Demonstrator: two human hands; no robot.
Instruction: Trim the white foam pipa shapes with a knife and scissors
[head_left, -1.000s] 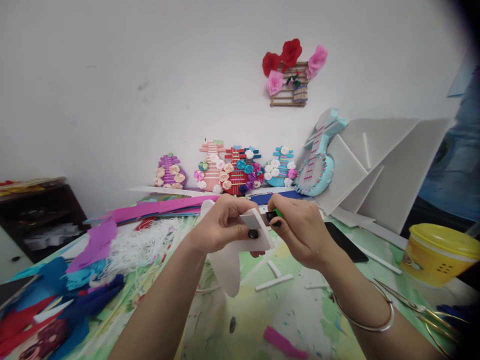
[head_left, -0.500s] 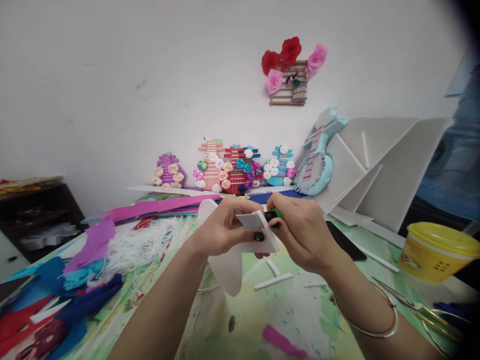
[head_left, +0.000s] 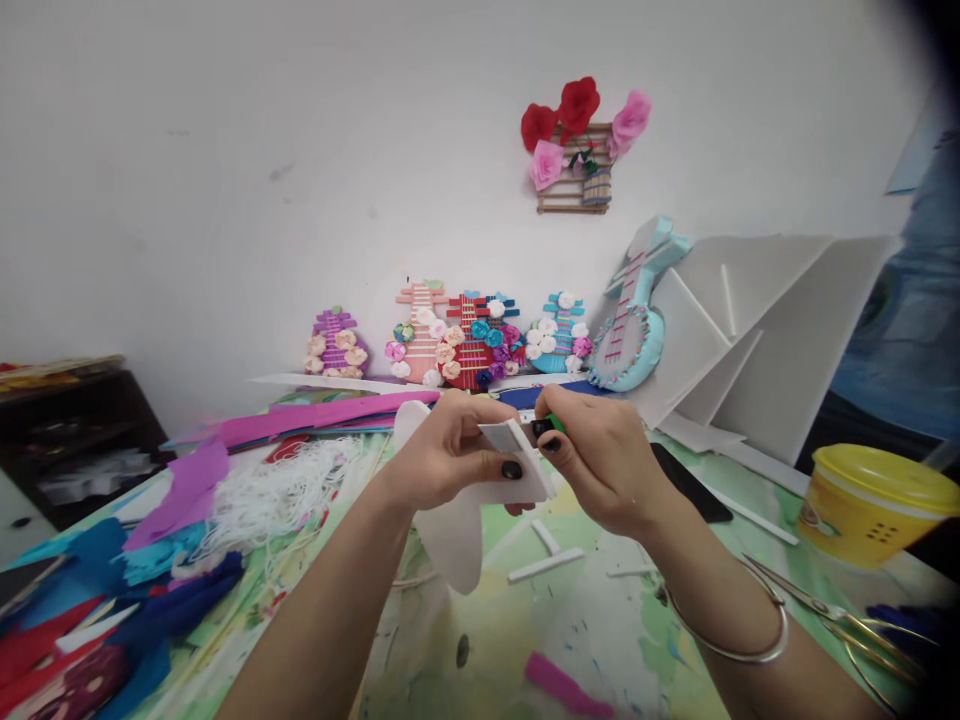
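Observation:
My left hand [head_left: 450, 450] grips a white foam board piece [head_left: 517, 488], thumb on its face and fingers behind. A rounded white part [head_left: 454, 550] hangs below that hand; whether it joins the held piece I cannot tell. In my right hand [head_left: 600, 460] is a utility knife [head_left: 547, 426] with a green and black body, mostly covered by the fingers. Its blade end is against the right edge of the foam. Both hands are close together above the table. Narrow white foam strips [head_left: 546, 565] lie beneath them.
White string [head_left: 281, 505] and coloured cloth [head_left: 180, 490] cover the left side. On the right are scissors [head_left: 832, 608], a yellow bucket [head_left: 874, 505] and a black flat object [head_left: 690, 483]. Decorated lute-shaped crafts [head_left: 472, 340] and foam sheets [head_left: 780, 330] stand along the wall.
The foam piece has tilted slightly in my left hand. My right hand with the knife has barely shifted along its edge. The rest stays the same.

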